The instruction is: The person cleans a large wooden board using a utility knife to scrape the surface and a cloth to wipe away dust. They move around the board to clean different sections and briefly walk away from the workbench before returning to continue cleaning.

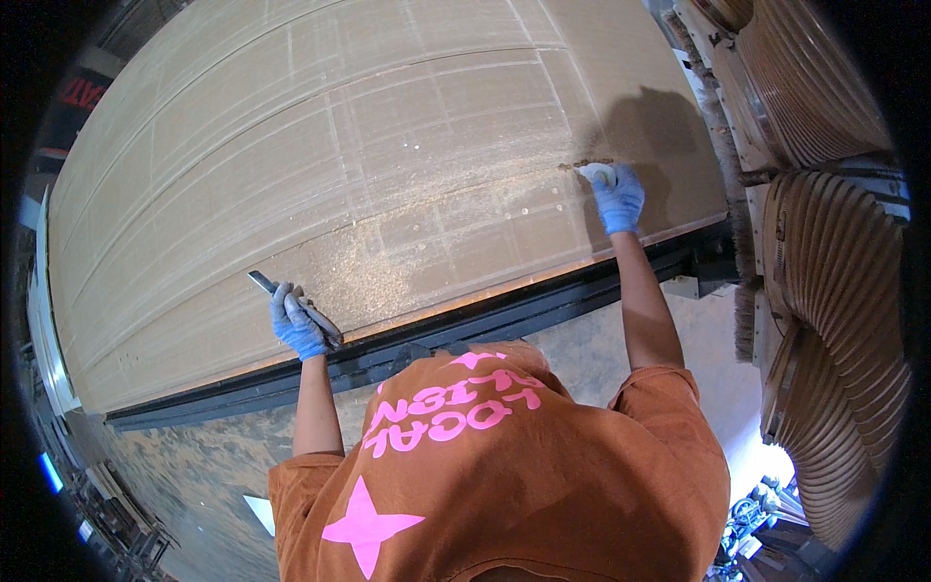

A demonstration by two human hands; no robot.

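Note:
My left hand [297, 322], in a blue glove with greyish fingers, is closed round a flat-bladed hand tool [260, 281]. Its narrow grey blade points up and left over the board, and a dark part sticks out near my wrist. Farther off to the right, my right hand [619, 199], gloved the same way, reaches down to the large tan board [465, 92]. Its fingers are bent about something small and whitish that I cannot make out. A short line of brown debris [587, 164] lies at those fingertips. Pale wood shavings [364, 276] are scattered between my hands.
A dark metal rail [465, 320] runs along the board's near edge, close to my body. On the right, a brush strip [732, 184] borders the board, with thick ribbed hoses [839, 291] beyond it. Dusty floor [213, 485] shows at the lower left.

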